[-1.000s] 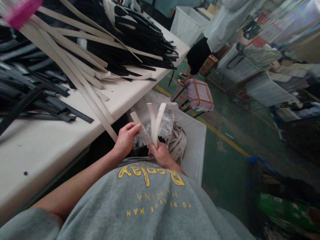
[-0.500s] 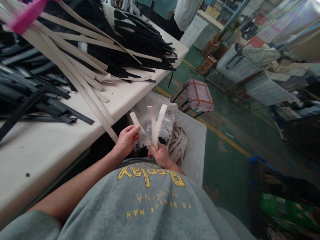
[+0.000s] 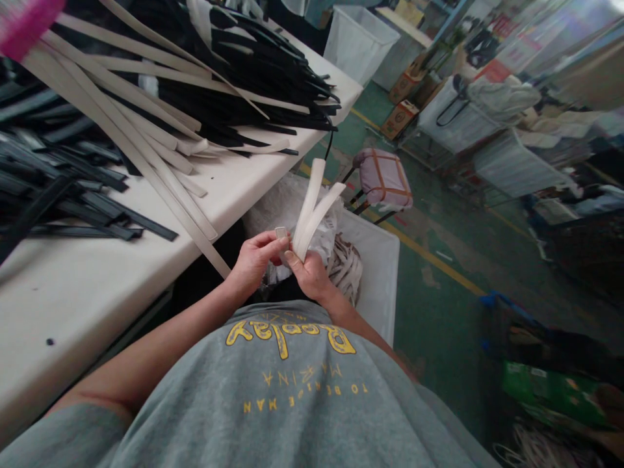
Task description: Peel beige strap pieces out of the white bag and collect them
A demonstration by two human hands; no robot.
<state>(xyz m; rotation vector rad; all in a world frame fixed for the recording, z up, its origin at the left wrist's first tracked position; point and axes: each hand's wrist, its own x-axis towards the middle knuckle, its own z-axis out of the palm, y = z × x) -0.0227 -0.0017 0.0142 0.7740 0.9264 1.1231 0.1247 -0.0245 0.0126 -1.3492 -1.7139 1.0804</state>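
Observation:
My left hand (image 3: pixel 254 259) is closed in a pinch on the short squared end of a cream strap (image 3: pixel 281 232), close to my other hand. My right hand (image 3: pixel 311 276) grips flat cream straps (image 3: pixel 312 218); two of their ends fan upward above the thumb. Both hands are in front of my shirt, almost touching each other. Whether the end in my left hand belongs to one of those straps is hidden by the fingers. Behind the hands lies crumpled clear plastic (image 3: pixel 273 201), and to the right is a heap of cream straps (image 3: pixel 347 263).
A white table (image 3: pixel 121 286) on the left bears piles of black straps (image 3: pixel 88 195) and long cream straps (image 3: pixel 131 143), one overhanging its edge. The white bin (image 3: pixel 383 266) stands close on the right, with a padded stool (image 3: pixel 385 179) beyond it.
My right hand has risen, and the straps in it now stand higher with their ends spread. My left hand has moved closer to it; less of the left-hand strap end shows.

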